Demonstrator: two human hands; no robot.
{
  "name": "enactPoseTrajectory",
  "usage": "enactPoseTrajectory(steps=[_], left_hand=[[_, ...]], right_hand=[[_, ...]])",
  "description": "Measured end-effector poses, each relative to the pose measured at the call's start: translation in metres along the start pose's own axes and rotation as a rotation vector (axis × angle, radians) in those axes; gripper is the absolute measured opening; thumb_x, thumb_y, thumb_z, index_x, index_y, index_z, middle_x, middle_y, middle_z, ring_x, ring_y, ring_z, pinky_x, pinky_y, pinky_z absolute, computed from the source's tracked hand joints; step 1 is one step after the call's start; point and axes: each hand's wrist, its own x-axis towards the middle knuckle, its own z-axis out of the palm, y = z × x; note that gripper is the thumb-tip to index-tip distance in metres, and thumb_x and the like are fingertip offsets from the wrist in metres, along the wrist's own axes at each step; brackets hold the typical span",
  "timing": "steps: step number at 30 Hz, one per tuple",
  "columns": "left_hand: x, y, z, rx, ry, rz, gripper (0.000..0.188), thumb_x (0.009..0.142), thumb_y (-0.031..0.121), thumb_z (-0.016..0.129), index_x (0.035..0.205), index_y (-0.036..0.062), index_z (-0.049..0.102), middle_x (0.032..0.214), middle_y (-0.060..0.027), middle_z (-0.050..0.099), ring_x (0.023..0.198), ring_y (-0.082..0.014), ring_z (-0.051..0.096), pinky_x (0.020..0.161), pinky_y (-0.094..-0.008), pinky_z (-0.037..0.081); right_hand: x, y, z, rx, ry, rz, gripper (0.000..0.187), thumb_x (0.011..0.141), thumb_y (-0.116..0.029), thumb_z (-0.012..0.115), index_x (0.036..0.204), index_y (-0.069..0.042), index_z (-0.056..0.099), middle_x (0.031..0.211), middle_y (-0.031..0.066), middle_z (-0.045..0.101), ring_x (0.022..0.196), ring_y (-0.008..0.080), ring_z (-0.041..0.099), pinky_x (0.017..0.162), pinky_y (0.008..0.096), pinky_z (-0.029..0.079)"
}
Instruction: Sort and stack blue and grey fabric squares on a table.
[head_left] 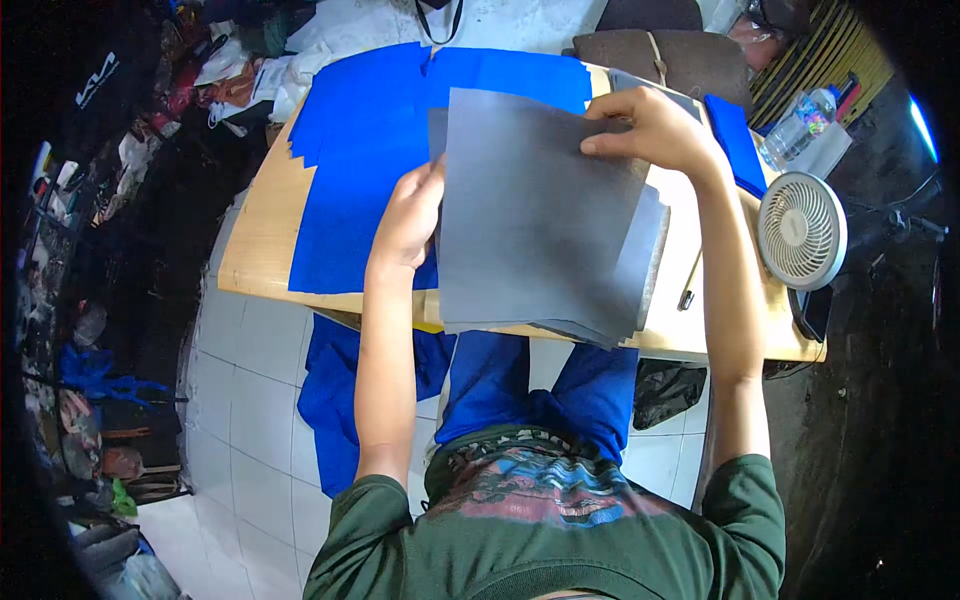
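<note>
Over the near edge of the wooden table (250, 262), a grey sheet (540, 220) covers most of a grey stack (648, 240), just right of the blue fabric (345, 220). The right hand (655, 135) pinches the sheet's upper right corner between thumb and fingers; the left hand (408, 215) curls at its left edge, fingertips hidden, so I can't tell its grip. With lower edges overhanging, one uneven tug might skew the layers or drag some off; the fan (800, 230), if running, could lift a loose corner.

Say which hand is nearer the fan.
Right: the right hand grips the gray sheet up and left of the fan; the left hand is farther left, at the sheet's left edge.
</note>
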Motion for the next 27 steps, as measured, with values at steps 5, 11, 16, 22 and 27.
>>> enactPoseTrajectory(steps=[5,11,16,22,27], left_hand=[[0.003,0.004,0.01,-0.108,0.065,0.093,0.043,0.095,0.033,0.04,0.109,-0.0051,0.055,0.109,-0.0098,0.058,0.1,-0.013,0.052,0.084,-0.0251,0.041],[0.011,0.0,0.016,0.255,0.155,0.325,0.033,0.09,0.027,0.053,0.1,-0.0036,0.059,0.091,-0.0047,0.062,0.08,-0.0069,0.053,0.07,-0.021,0.042],[0.017,-0.007,0.017,0.115,0.144,0.359,0.024,0.087,0.02,0.057,0.096,-0.0031,0.061,0.083,-0.003,0.062,0.072,-0.0051,0.051,0.063,-0.0195,0.041],[0.014,-0.001,0.019,0.019,0.147,0.328,0.023,0.087,0.016,0.057,0.098,-0.0037,0.06,0.087,-0.0049,0.062,0.073,-0.0057,0.053,0.065,-0.0199,0.043],[0.019,0.007,0.014,0.149,0.183,0.389,0.023,0.087,0.018,0.058,0.095,-0.0028,0.063,0.086,-0.0036,0.063,0.072,-0.0048,0.052,0.063,-0.0186,0.041]], right_hand=[[0.003,-0.005,0.001,-0.123,0.016,0.003,0.032,0.065,-0.026,0.073,0.088,-0.004,0.066,0.079,0.014,0.065,0.072,0.0248,0.062,0.068,0.0332,0.047],[0.003,0.007,0.012,-0.061,0.138,-0.119,0.036,0.065,-0.026,0.074,0.094,-0.007,0.065,0.081,0.0137,0.065,0.075,0.0255,0.063,0.073,0.033,0.048],[0.001,0.012,0.013,0.094,0.238,-0.072,0.036,0.069,-0.027,0.071,0.1,-0.009,0.064,0.078,0.0136,0.065,0.074,0.0217,0.063,0.071,0.0313,0.048],[-0.004,0.012,0.013,0.092,0.273,0.048,0.022,0.074,-0.026,0.066,0.085,-0.006,0.069,0.077,0.0088,0.066,0.073,0.0194,0.063,0.07,0.0294,0.048],[-0.003,0.016,0.016,0.155,0.3,0.009,0.023,0.073,-0.026,0.068,0.086,-0.008,0.069,0.08,0.0089,0.066,0.073,0.019,0.063,0.07,0.0288,0.048]])
